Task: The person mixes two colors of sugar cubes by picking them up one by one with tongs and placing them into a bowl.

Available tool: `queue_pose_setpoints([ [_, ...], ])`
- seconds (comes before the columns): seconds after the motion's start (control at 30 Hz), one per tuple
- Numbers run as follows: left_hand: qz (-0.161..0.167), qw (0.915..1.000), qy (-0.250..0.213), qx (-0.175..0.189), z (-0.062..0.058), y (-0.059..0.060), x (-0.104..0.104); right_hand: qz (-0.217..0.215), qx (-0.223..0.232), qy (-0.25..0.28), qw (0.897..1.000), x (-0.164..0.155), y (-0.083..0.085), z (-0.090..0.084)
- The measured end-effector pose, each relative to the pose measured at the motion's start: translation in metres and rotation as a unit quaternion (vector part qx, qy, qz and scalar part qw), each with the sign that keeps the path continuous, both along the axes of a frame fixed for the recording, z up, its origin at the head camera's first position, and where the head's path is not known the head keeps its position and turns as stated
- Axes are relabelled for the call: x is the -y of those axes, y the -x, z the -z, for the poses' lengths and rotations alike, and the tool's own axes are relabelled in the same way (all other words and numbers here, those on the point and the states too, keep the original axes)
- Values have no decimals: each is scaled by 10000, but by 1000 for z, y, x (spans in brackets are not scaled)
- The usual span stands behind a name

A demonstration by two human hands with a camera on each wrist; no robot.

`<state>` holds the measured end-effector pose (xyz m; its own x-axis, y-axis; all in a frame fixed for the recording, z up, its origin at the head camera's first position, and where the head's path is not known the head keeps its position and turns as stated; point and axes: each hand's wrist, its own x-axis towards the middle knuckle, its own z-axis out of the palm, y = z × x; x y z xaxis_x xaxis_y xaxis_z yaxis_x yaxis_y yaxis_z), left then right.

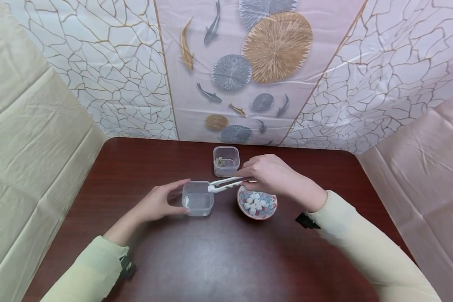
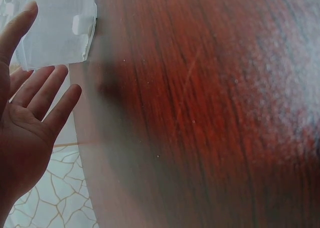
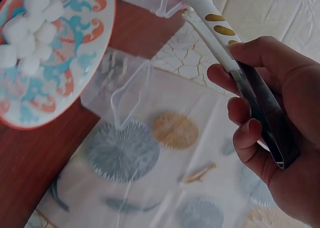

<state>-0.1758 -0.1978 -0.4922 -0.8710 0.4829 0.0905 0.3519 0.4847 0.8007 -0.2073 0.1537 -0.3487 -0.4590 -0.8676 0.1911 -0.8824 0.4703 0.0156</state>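
My left hand (image 1: 158, 203) holds a clear plastic box (image 1: 199, 212), its thumb and index finger at two sides. Against the box's left wall lies a white cube (image 2: 80, 25). My right hand (image 1: 266, 174) grips a pair of tongs (image 3: 252, 103) with steel handles and white, gold-spotted arms. The tongs reach left, their tips over the box's right rim, where a white lump (image 1: 211, 188) shows. Below the right hand stands a patterned bowl (image 1: 272, 209) with several white cubes (image 1: 253, 204) in it.
Behind them, a second clear box (image 1: 226, 173) holds some small pale brownish pieces (image 1: 219, 161). The dark red wooden table (image 1: 211, 260) ends at a patterned cloth backdrop (image 1: 232, 105). Pale cloth walls (image 1: 26, 147) stand at both sides.
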Motion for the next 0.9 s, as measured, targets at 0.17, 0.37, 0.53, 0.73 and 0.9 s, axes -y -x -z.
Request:
queue_pose_setpoints([
  [0.17, -11, 10000, 81, -37, 0, 0, 0, 76, -39, 116, 9999, -21, -5, -2],
  [0.37, -38, 9998, 183, -64, -1, -1, -1, 316, -2, 83, 9995, -43, -11, -4],
  [0.53, -66, 9996, 261, -59, -1, -2, -1, 430, 18, 112, 9990, -59, -17, -3],
  [0.73, -100, 9996, 263, -7, -1, -3, 0, 658, 68, 111, 9978, -79, -27, -1],
  [0.9, -78, 9998, 205, 6, -2, -3, -1, 731, 91, 234, 9970, -95, -32, 5],
])
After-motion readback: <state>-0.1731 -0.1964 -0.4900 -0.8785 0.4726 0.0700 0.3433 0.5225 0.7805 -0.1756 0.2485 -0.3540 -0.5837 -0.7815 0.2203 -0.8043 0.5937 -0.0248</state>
